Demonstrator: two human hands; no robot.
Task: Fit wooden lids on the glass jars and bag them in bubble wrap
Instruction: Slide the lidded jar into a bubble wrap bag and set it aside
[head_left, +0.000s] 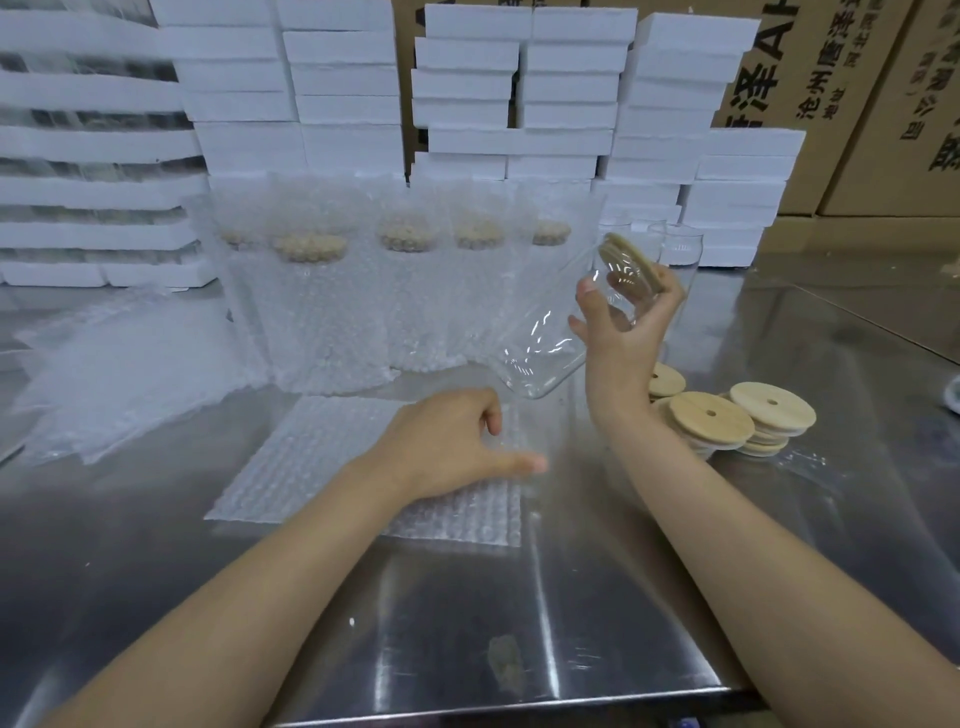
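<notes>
A glass jar (545, 343), fitted with a wooden lid (631, 270), is held tilted above the tabletop (467, 623) by the right hand (626, 332), whose fingers are wrapped round its upper part. The left hand (447, 441) is laid on a flat bubble wrap bag (311, 467) with fingers curled at the bag's right edge; whether the bag is pinched cannot be told. Loose lids (727, 421) are stacked to the right, and bagged jars (322, 312) are stood in a row behind.

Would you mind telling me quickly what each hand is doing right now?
Left hand: fingers curled on the flat bubble wrap bag, holding it.
Right hand: gripping the tilted, lidded glass jar.
</notes>
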